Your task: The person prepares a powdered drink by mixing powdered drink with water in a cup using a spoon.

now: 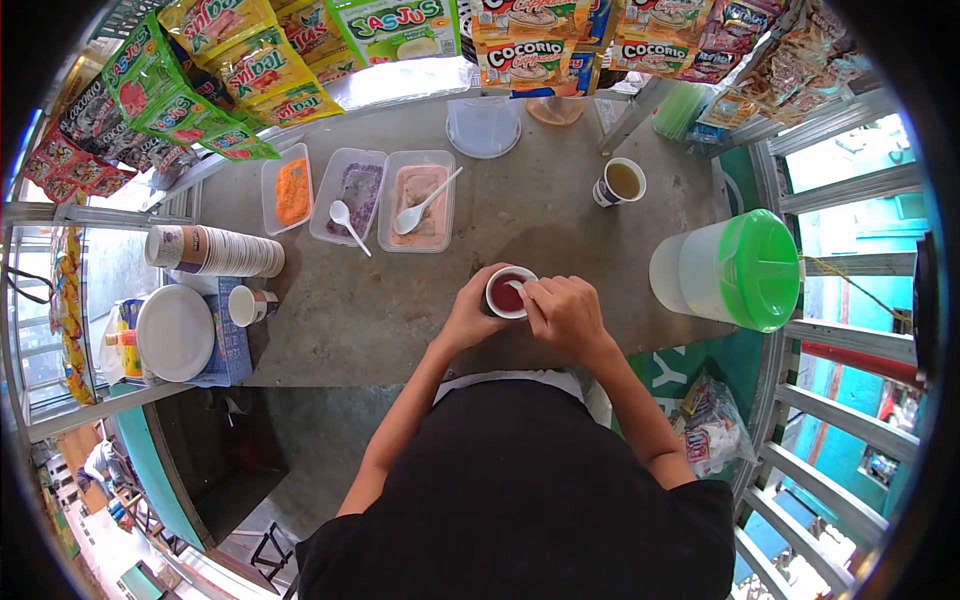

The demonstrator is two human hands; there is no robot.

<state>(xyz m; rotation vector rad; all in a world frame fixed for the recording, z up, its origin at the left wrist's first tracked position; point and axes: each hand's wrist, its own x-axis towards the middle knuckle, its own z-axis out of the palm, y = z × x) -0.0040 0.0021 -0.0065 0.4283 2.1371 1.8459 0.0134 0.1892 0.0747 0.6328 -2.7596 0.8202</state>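
L hand [470, 312] holds cup [509, 273], R hand [566, 312] pinches wht utensil [517, 286] inside.

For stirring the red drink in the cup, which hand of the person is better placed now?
Probably the right hand: it is above the cup, gripping the white utensil that dips into the red drink. The left hand is occupied, steadying the cup from its side.

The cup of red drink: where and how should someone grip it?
Grip the cup by its outer wall, probably from the person's left, as the left hand does: its round mouth opens over liquid, and the right hand crowds the right side.
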